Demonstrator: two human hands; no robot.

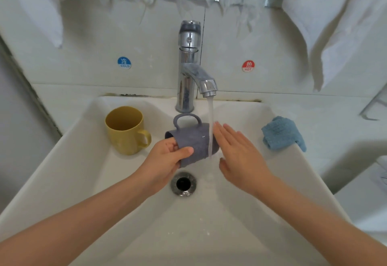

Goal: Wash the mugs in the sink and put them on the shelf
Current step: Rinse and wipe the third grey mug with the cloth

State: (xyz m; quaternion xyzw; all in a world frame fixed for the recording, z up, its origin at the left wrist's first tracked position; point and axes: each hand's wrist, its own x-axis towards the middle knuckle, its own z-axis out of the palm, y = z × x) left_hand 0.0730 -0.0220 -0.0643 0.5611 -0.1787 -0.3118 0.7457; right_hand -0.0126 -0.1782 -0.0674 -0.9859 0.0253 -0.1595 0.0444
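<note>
Grey mug (195, 140) sideways — yellow mug (125, 137) empty

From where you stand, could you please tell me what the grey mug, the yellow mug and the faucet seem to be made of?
Grey mug: probably stoneware, matte and faintly speckled, no gloss. Yellow mug: matte plastic or ceramic; its even, dull colour leaves that open. Faucet: chrome-plated metal, mirror-bright with sharp reflections, some dull spotting.
</note>
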